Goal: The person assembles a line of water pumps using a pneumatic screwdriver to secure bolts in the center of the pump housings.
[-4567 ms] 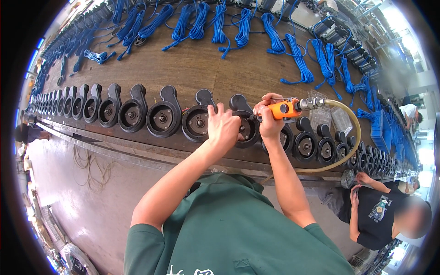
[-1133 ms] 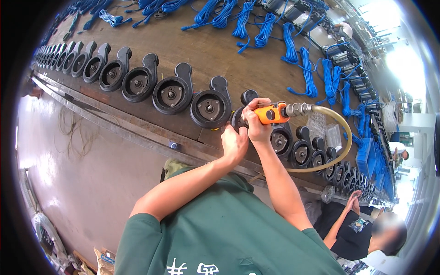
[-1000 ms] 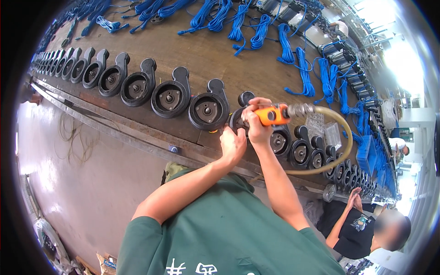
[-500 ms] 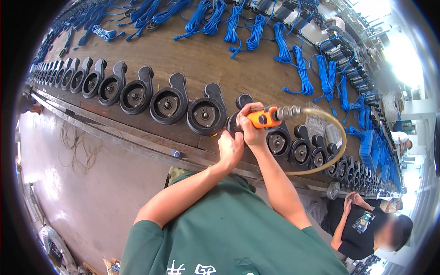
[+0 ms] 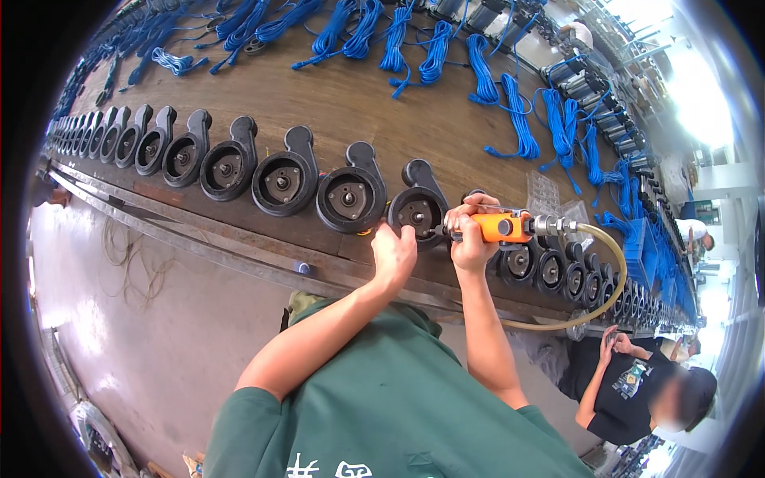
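My right hand (image 5: pixel 472 239) is wrapped round an orange air screwdriver (image 5: pixel 505 228), which lies nearly level. Its thin bit points left, at the lower right rim of a round black motor housing (image 5: pixel 419 213); I cannot tell whether it touches. That housing has an open face with a metal plate and a shaft inside, and a stubby arm at the top. My left hand (image 5: pixel 394 256) is closed, thumb and fingers together, at the housing's lower left edge; anything in its fingers is hidden. Left of it stands another black housing (image 5: pixel 351 199).
Like housings line the workbench (image 5: pixel 319 88) on both sides. Bundled blue cables (image 5: pixel 519 119) lie along its far part. From the screwdriver a clear yellowish hose (image 5: pixel 620 263) loops down. A blue crate (image 5: pixel 640 247) stands at the right, near a person in black (image 5: pixel 629 390).
My right hand and the screwdriver have shifted right, off the housing's face, and the tool has turned more level. My left hand has moved slightly left and down.
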A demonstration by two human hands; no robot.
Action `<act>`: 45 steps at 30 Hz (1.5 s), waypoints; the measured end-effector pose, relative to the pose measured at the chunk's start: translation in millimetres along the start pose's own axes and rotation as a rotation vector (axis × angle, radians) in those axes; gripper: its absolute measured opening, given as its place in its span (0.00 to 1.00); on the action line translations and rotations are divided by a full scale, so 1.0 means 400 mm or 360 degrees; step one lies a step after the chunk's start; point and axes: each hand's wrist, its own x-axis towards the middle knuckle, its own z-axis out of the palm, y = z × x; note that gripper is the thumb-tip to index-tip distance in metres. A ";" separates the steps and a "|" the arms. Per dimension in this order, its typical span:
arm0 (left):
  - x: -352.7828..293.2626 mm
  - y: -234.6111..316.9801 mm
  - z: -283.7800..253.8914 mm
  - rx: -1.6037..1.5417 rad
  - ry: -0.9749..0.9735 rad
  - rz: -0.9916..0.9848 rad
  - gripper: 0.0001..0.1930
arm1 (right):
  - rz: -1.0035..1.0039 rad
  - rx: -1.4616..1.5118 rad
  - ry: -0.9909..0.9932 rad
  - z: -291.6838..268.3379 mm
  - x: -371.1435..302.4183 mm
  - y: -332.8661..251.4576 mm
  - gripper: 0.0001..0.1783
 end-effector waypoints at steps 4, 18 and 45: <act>0.002 0.001 0.005 0.0002 0.0020 -0.0029 0.21 | 0.0041 0.0011 0.0046 -0.006 -0.008 0.007 0.14; 0.015 -0.016 0.008 -0.0037 0.0001 0.0005 0.22 | 0.0079 -0.0106 -0.0299 0.000 -0.019 0.014 0.09; 0.047 0.032 -0.012 0.0029 -0.0327 -0.0433 0.21 | -0.0032 -0.0084 0.0009 0.027 0.118 0.063 0.14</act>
